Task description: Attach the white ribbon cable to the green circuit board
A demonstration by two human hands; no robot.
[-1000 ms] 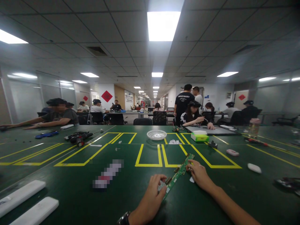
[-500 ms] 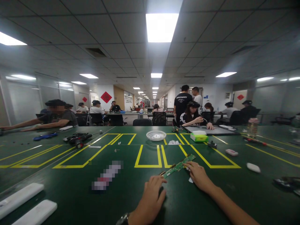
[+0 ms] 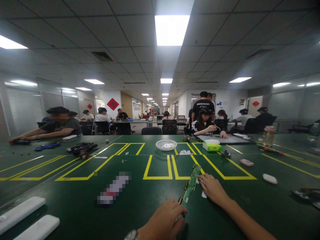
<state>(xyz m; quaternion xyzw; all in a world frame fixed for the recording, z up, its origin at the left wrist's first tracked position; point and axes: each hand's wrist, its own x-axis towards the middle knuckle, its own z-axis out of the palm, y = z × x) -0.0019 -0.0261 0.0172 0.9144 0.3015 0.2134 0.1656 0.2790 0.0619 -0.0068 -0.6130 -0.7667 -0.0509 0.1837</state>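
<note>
A long, narrow green circuit board (image 3: 192,183) with brownish connectors along its left edge slants away from me over the green table. My left hand (image 3: 166,216) is closed around its near end, the fingertips partly hidden. Beside the far half, on the right, my right hand (image 3: 212,187) has its fingers bent together, just off the board's edge. A small white slip (image 3: 204,194) shows under these fingers, which seem to pinch it; most of it is covered.
A white plastic basket (image 3: 166,144) stands ahead, near a green-and-white packet (image 3: 212,146). Yellow tape outlines mark the table (image 3: 120,220). Two white bars (image 3: 37,228) lie at left, a power tool (image 3: 82,150) farther back. A white oval object (image 3: 270,179) sits right. Co-workers sit across.
The board has swung to point more directly away from me. My left hand has moved right and closed on its near end; my right fingertips have come off the far end.
</note>
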